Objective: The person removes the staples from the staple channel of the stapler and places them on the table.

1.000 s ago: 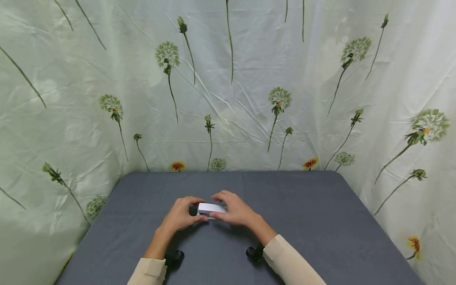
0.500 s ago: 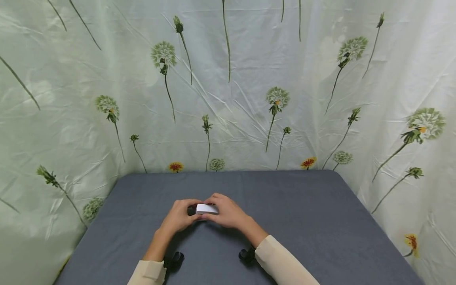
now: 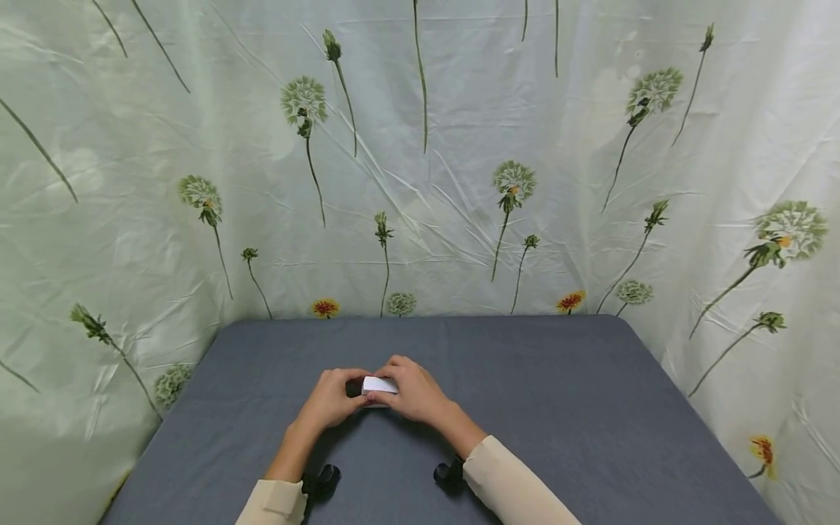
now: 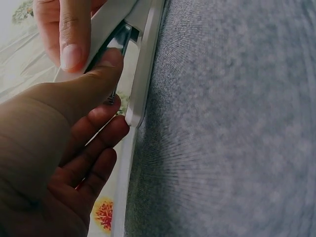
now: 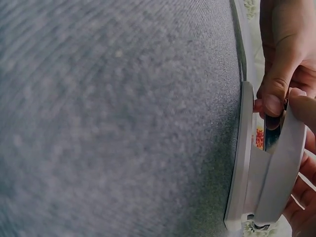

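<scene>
A white stapler (image 3: 379,385) stands on the grey cloth, its top cover lifted away from its base (image 5: 240,153). Between cover and base the metal staple channel (image 5: 273,129) shows. My left hand (image 3: 330,397) is at the stapler's front end; its thumb (image 4: 106,69) presses on the channel, fingers curled on the far side. With my right hand (image 3: 413,390) I hold the top cover (image 5: 286,173), thumb near its front tip and fingers behind. A dark patch shows between my left thumb and fingers in the head view; what it is cannot be made out.
Grey cloth covers the table (image 3: 558,408). A pale curtain (image 3: 446,240) with printed dandelions hangs behind and at both sides. Black wrist-worn devices (image 3: 321,481) sit below both wrists.
My right hand has moved left along the stapler, closer to my left hand, covering more of it. The left hand stays nearly in place.
</scene>
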The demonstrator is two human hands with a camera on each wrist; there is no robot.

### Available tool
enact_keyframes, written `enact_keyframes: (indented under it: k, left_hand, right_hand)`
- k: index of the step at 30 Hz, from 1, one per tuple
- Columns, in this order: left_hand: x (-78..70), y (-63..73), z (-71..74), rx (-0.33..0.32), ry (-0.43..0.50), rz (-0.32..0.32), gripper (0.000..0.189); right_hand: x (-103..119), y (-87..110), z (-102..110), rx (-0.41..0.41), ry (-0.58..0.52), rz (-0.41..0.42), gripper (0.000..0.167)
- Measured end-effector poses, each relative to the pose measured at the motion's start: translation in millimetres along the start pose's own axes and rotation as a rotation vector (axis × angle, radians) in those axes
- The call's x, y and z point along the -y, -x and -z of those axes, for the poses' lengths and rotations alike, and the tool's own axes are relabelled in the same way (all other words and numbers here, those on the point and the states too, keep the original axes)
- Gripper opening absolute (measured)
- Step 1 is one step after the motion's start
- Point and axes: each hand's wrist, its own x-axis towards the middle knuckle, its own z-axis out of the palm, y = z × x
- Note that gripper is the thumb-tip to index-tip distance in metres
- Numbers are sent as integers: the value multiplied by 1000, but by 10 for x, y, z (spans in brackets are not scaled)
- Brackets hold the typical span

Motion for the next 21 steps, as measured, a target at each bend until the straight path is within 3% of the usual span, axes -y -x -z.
enact_keyframes:
  k: [9, 21]
  left_hand:
    - [-12, -4, 17, 8, 38, 33, 20]
    - [-14, 15, 36, 14, 64, 57, 16]
  right_hand:
    - [-52, -13, 16, -24, 1, 30, 36]
    - [-102, 42, 199, -40, -148, 45, 35]
